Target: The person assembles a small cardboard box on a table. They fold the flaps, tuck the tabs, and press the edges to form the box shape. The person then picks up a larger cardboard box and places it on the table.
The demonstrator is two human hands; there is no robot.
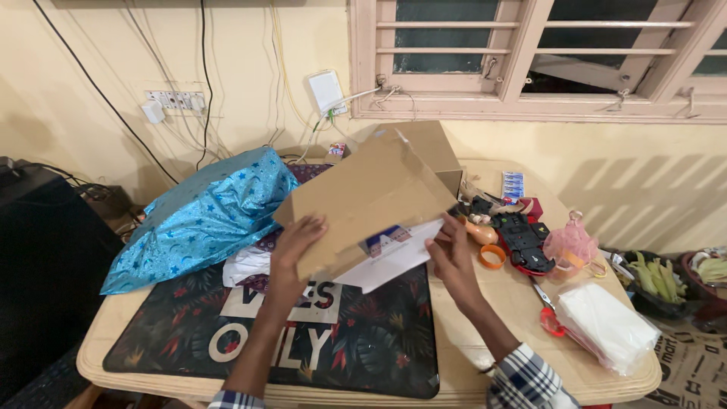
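Tilting above a pale wooden table (485, 333), a brown corrugated cardboard box (371, 201) is held between two bare hands, its open mouth turned down and towards the person while a white printed paper packet (394, 254) shows at the lower opening. The left hand (295, 242) is spread flat against the box's near face, fingers (312, 224) wide and pressed to the card; the right hand (448, 257) is set at the lower right corner, fingers loosely curled at the packet's edge, though whether the packet is actually pinched cannot be told. The box is carried clear of the dark floral mat with large white letters (303, 341) that lies beneath it. For the handling to go well, it is judged that the box should be kept steady by the flat left palm, the tilt eased rather than jerked, and the packet supported from below so that it is not creased or dropped. A shiny blue star-patterned gift bag (204, 216) lies just beside the box on the left and should be kept from being nudged. To the right, well apart, are seen a roll of orange tape (492, 256), a black toy car (522, 241), red-handled scissors (547, 309) and a stack of white tissue in clear wrap (606, 326).
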